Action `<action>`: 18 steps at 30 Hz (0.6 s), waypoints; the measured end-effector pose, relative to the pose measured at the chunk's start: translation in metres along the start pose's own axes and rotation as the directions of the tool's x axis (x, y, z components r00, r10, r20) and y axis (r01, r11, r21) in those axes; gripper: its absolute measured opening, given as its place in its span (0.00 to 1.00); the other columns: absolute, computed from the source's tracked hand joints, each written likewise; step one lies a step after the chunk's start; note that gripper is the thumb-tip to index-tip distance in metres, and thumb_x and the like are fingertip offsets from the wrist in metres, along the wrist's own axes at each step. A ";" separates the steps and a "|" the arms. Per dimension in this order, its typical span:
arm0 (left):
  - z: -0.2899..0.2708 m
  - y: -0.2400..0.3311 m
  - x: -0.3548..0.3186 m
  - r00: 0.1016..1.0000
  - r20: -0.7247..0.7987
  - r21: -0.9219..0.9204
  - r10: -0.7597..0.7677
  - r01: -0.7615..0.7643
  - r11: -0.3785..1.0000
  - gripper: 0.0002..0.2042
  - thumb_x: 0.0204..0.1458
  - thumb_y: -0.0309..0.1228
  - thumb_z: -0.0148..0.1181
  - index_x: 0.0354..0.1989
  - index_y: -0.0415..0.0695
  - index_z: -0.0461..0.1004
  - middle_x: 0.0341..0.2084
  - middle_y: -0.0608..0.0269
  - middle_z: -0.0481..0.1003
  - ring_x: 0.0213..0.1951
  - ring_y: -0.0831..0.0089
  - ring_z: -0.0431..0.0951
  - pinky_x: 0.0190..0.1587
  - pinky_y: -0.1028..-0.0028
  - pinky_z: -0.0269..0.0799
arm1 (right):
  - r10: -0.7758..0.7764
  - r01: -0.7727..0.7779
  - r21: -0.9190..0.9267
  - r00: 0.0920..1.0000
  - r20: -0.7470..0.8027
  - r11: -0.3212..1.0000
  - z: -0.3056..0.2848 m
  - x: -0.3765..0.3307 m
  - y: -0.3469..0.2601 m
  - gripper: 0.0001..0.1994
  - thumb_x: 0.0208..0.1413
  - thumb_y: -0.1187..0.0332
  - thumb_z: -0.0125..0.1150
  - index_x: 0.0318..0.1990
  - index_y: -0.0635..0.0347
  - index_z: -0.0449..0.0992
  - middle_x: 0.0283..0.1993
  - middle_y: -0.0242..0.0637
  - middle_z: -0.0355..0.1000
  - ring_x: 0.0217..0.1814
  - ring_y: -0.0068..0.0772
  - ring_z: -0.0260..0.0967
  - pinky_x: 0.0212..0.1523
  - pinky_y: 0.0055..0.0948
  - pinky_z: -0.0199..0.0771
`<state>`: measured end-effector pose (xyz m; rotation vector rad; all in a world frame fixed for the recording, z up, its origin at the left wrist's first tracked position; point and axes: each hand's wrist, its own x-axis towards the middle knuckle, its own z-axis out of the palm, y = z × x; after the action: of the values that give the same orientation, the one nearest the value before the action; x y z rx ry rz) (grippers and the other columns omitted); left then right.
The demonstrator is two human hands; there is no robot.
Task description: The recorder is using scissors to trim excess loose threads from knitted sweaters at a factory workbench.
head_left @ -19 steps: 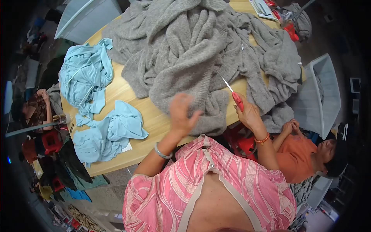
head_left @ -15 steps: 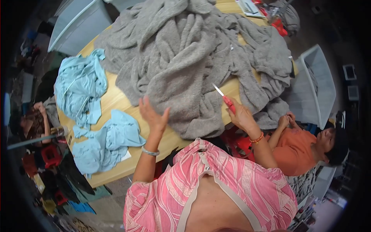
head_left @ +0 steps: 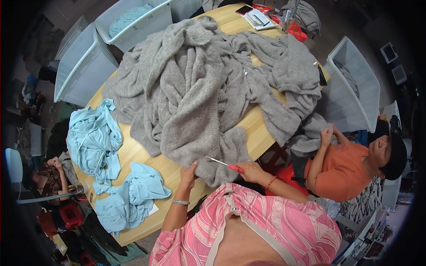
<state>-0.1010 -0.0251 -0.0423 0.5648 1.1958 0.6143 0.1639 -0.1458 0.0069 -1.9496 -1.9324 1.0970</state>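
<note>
A large heap of grey knit garments covers the middle of the wooden table, its near end hanging at the edge in front of me. At that end my left hand grips the cloth's edge, thumb on top and fingers partly hidden. Red-handled scissors are held in my right hand, which also rests against the grey cloth. Their slim metal blades lie over the fabric and point left, toward my left hand; they look closed together.
Two light blue garments lie at the table's left. Pale plastic bins stand behind, another at right. A notepad lies at the far edge. A person in orange sits close on my right, holding grey cloth; another sits at far left.
My left hand, open and raised before, now holds the near edge of the grey cloth. My right hand has come nearer with the scissors, their blades turned more leftward. The view has shifted.
</note>
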 end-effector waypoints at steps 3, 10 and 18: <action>0.009 0.085 -0.029 0.978 0.050 -0.026 0.202 -0.201 0.979 0.20 0.52 0.35 0.59 0.50 0.37 0.68 0.40 0.56 0.74 0.39 0.68 0.76 0.38 0.68 0.75 | -0.256 0.224 0.250 0.961 0.102 0.942 -0.076 -0.005 -0.020 0.27 0.46 0.65 0.62 0.58 0.46 0.67 0.40 0.51 0.73 0.41 0.50 0.72 0.42 0.40 0.72; 0.103 0.359 -0.016 0.342 0.419 -0.260 0.841 -0.842 0.472 0.18 0.60 0.33 0.48 0.56 0.37 0.61 0.50 0.54 0.69 0.53 0.67 0.69 0.57 0.65 0.62 | -0.040 0.379 0.560 0.851 -0.524 0.737 -0.277 0.039 -0.049 0.10 0.50 0.74 0.58 0.41 0.62 0.75 0.31 0.26 0.72 0.25 0.15 0.67 0.25 0.19 0.68; 0.113 0.235 0.023 0.222 0.585 0.722 0.780 -0.581 -0.376 0.31 0.45 0.32 0.65 0.59 0.43 0.61 0.62 0.45 0.56 0.64 0.46 0.53 0.63 0.55 0.50 | 0.293 -0.077 0.366 0.757 -0.584 0.928 -0.274 0.075 0.052 0.16 0.54 0.66 0.60 0.47 0.66 0.72 0.28 0.32 0.73 0.23 0.21 0.68 0.24 0.23 0.67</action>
<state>-0.0190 0.1487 0.1359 2.6479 1.1128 1.0250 0.3617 0.0152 0.1427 -1.9985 -1.1391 0.6056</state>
